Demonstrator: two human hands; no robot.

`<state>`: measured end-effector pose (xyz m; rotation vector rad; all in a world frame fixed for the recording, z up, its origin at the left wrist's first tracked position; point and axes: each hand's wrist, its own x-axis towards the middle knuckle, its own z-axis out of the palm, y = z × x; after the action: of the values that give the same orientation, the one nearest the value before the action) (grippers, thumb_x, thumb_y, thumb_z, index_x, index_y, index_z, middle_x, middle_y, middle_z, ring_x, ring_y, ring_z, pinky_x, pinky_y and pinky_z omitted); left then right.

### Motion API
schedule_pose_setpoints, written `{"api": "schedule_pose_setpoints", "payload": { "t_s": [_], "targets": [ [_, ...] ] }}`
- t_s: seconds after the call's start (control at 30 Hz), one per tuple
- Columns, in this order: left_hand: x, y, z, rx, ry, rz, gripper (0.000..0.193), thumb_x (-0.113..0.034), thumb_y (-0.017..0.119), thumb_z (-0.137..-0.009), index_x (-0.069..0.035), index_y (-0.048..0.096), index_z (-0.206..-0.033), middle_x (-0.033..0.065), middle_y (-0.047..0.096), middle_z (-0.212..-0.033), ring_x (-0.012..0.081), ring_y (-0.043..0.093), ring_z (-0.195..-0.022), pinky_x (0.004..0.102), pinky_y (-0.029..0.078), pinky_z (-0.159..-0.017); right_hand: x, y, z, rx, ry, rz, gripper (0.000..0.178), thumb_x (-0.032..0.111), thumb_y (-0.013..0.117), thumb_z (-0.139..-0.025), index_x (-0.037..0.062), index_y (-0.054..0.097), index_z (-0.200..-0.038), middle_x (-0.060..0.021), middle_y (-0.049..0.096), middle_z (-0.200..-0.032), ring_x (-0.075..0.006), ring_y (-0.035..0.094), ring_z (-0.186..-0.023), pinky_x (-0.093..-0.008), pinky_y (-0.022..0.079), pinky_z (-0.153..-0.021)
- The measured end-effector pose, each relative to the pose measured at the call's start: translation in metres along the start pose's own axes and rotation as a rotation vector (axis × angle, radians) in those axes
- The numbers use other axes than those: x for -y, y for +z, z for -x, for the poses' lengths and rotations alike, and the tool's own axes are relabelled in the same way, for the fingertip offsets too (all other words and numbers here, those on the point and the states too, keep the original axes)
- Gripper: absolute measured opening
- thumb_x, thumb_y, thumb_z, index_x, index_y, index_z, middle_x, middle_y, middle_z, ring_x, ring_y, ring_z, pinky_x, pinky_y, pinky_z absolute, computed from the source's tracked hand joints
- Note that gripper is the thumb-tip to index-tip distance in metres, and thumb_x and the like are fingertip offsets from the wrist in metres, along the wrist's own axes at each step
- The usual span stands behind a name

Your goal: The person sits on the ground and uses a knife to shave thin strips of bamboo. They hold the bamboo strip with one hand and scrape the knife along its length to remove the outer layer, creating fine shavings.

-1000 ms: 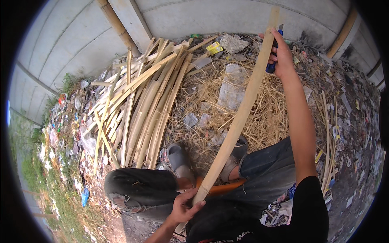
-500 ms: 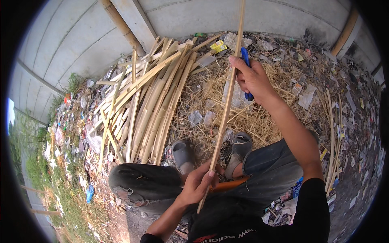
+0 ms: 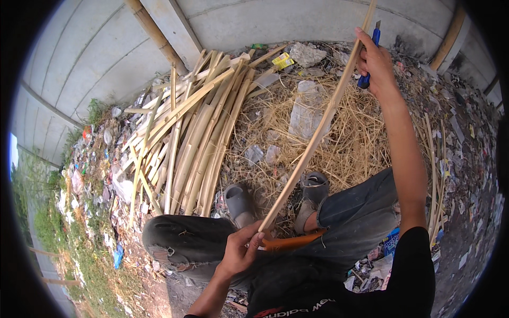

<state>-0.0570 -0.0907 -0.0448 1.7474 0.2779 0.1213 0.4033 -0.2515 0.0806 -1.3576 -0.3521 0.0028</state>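
A long pale bamboo strip (image 3: 315, 146) slants across the middle, rising from lower left to upper right. My left hand (image 3: 241, 250) is closed around its lower end, above my lap. Far up on the right, my right hand (image 3: 377, 69) grips the strip near its upper part. The same hand also holds a blue utility knife (image 3: 363, 81), whose blade sticks out past the fingers, pointing upward. Parts of the right fingers are hidden behind the strip and the hand. An orange-brown object (image 3: 295, 242) lies across between my legs, partly covered.
At the left lies a heap of split bamboo strips (image 3: 197, 151). Dry shavings (image 3: 347, 151) cover the ground beyond my sandals (image 3: 316, 186). More thin strips (image 3: 435, 180) lie at the right among litter. A concrete panel wall (image 3: 297, 21) with bamboo posts (image 3: 157, 36) stands behind.
My right hand has moved up and to the right, knife still in it, and the strip now leans further right. My left hand has shifted slightly left and up with the lower end.
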Motion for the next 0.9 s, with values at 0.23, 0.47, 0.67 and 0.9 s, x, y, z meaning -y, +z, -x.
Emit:
{"api": "schedule_pose_setpoints", "payload": {
  "t_s": [0.23, 0.47, 0.67, 0.9],
  "targets": [
    [0.004, -0.007, -0.006, -0.207, -0.047, 0.15, 0.031, -0.008, 0.054, -0.106, 0.008, 0.059, -0.131, 0.0145, 0.071, -0.108, 0.0218, 0.072, -0.098, 0.0347, 0.058, -0.088, -0.012, -0.046, -0.004, -0.136, 0.078, 0.022, 0.044, 0.044, 0.081, -0.09, 0.011, 0.055, -0.078, 0.0062, 0.037, -0.058, -0.0063, 0.037, -0.045, -0.0268, 0.031, -0.044],
    [-0.019, -0.011, -0.049, -0.5, 0.319, -0.465, 0.063, -0.015, 0.07, -0.092, 0.002, 0.048, -0.148, 0.0225, 0.054, -0.139, 0.0353, 0.057, -0.128, 0.0456, 0.045, -0.109, -0.008, -0.047, 0.007, -0.116, 0.08, 0.11, 0.045, 0.046, 0.079, -0.092, 0.01, 0.056, -0.076, 0.0063, 0.039, -0.057, -0.0058, 0.037, -0.044, -0.0256, 0.03, -0.042],
    [-0.046, 0.019, -0.095, -0.4, 0.403, -1.008, 0.092, -0.023, 0.087, -0.078, -0.004, 0.041, -0.156, 0.0233, 0.055, -0.134, 0.0415, 0.057, -0.119, 0.0505, 0.047, -0.101, 0.018, -0.021, 0.024, -0.053, -0.026, 0.25, 0.05, 0.046, 0.071, -0.098, 0.0072, 0.057, -0.07, 0.0043, 0.041, -0.053, -0.0061, 0.036, -0.04, -0.0273, 0.028, -0.04],
    [-0.03, 0.045, -0.116, -0.472, 0.441, -0.937, 0.092, -0.016, 0.088, -0.077, -0.01, 0.044, -0.157, 0.0209, 0.053, -0.128, 0.0377, 0.056, -0.113, 0.0477, 0.048, -0.096, 0.052, -0.006, 0.017, 0.002, -0.217, 0.43, 0.052, 0.049, 0.068, -0.099, 0.006, 0.06, -0.07, 0.0043, 0.042, -0.054, -0.0062, 0.037, -0.046, -0.029, 0.028, -0.046]
  ]
}}
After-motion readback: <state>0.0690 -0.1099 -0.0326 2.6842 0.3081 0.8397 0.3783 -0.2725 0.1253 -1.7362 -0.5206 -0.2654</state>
